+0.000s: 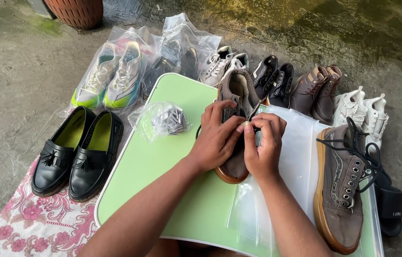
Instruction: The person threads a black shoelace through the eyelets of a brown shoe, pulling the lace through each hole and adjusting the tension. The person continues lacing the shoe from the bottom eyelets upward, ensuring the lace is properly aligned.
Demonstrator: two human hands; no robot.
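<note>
On the ground, a pale green worktop sits over a flowered cloth, low enough for both arms to reach down onto it. Clear plastic bags cover its right half, keeping the shoes off the surface. Around its far edge runs a row of shoes, some bagged, crowding any reach beyond: neon-soled trainers, white sneakers, black sneakers, brown high-tops, chunky white trainers. Black tasselled loafers stand to the left. At right lies a brown suede sneaker, gum-soled, its black lace loose. Its mate, the unlaced brown sneaker, rests mid-worktop, toe toward the person. The left hand lies pressed over its upper, steadying it. The right hand has its grip pinched on a lace tip by the eyelets. A crumpled small bag lies just left.
</note>
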